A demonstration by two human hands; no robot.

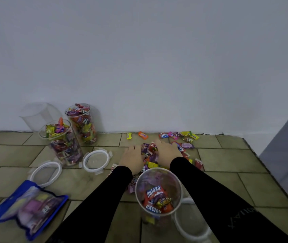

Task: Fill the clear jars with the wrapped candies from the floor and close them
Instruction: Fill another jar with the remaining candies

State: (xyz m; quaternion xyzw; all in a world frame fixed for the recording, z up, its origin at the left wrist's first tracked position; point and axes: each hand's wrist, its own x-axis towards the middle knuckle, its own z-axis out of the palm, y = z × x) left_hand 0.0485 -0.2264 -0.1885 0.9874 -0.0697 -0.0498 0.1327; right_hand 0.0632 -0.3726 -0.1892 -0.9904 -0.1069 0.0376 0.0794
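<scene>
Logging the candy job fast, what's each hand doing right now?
Left hand: open, fingers laid flat on the wrapped candies on the floor.
Right hand: open, fingers flat over the same pile, gripping nothing that shows.

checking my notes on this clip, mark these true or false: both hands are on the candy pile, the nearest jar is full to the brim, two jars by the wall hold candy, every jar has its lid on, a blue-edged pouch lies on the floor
1. Both hands are on the candy pile. True: the left hand and right hand rest on the loose candies.
2. The nearest jar is full to the brim. False: candy fills only its lower part.
3. Two jars by the wall hold candy. True: the front jar and back jar do.
4. Every jar has its lid on. False: all are open; lids lie on the floor.
5. A blue-edged pouch lies on the floor. True.
</scene>
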